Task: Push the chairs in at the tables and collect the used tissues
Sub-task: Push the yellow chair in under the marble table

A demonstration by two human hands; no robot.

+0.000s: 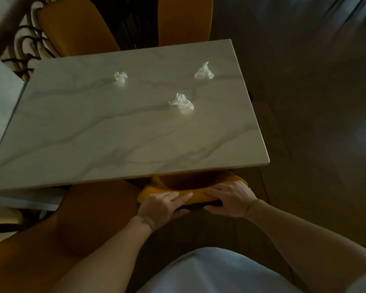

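Both hands grip the top of the mustard-yellow upholstered chair back at the near edge of the white marble-patterned rectangular table. The left hand and right hand lay their fingers over the top, thumbs behind. The back's long axis runs along that edge, seat tucked under the table. Three crumpled white tissues lie on the table's far right half.
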